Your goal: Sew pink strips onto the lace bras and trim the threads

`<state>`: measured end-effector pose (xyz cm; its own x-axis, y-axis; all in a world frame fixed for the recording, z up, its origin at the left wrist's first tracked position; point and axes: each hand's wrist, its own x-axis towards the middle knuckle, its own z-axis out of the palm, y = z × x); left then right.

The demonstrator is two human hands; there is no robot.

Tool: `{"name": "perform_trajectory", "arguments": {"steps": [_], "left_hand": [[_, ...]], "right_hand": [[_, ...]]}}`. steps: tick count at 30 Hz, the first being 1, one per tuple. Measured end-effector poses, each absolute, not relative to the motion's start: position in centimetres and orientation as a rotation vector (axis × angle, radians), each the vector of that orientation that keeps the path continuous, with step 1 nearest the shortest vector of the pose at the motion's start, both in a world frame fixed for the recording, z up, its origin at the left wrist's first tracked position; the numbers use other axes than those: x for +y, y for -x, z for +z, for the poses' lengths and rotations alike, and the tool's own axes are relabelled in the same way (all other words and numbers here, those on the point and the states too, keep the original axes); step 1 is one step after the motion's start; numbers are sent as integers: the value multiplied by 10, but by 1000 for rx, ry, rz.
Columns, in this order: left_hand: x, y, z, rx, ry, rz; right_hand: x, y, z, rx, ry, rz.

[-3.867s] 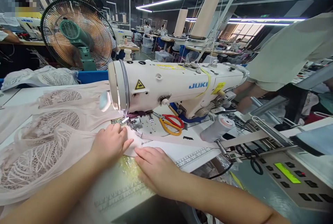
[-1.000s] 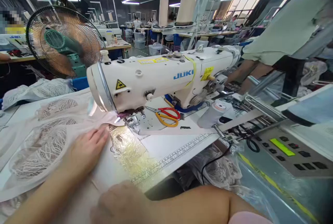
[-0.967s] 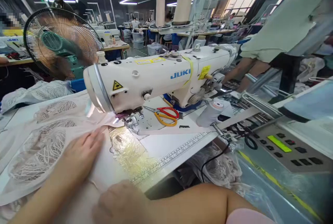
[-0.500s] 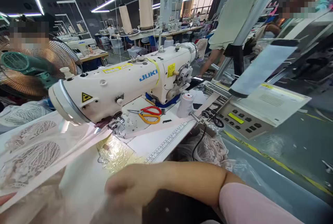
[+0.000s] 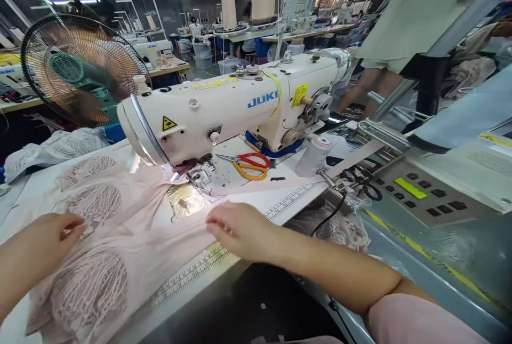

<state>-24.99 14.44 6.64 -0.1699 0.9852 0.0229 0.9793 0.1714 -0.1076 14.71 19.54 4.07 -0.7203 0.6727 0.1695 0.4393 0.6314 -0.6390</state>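
A pale pink lace garment (image 5: 140, 232) with rounded lace cups lies over the table, left of and in front of a white JUKI sewing machine (image 5: 200, 104). Part of it runs up under the sewing head. On the left, my left hand (image 5: 44, 242) pinches the fabric between thumb and fingers beside a lace cup. My right hand (image 5: 240, 229) has its fingers curled closed on the garment's right edge, in front of the needle plate area. Red-and-yellow-handled thread snips (image 5: 250, 165) rest on the machine bed.
A white thread cone (image 5: 316, 154) stands right of the machine. A measuring tape (image 5: 192, 274) runs along the table's front edge. A control box (image 5: 424, 189) and metal frame are at right. A fan (image 5: 80, 72) stands behind left, and a person's legs (image 5: 368, 82) show behind.
The view has turned left. The fabric, lifted and blurred before, now lies flatter on the table. My left hand has come fully into view, and my right hand has moved onto the fabric edge.
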Motion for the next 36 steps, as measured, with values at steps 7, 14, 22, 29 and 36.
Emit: {"name": "perform_trajectory", "arguments": {"steps": [7,14,22,29,36], "left_hand": [[210,110,61,-2276,2116,131],[261,106,35,-2460,1961,124],[211,98,54,-2143,2167,18],[180,110,11,-1643,2704,-135],[181,99,15,-1556,2588,-137]], "right_hand": [[162,-95,0,-2832,904,159],[173,-87,17,-2973,521,203],[216,-74,23,-3042,-32,180],[213,-104,17,-3009,75,149],[204,-138,7,-2930,270,159]]}}
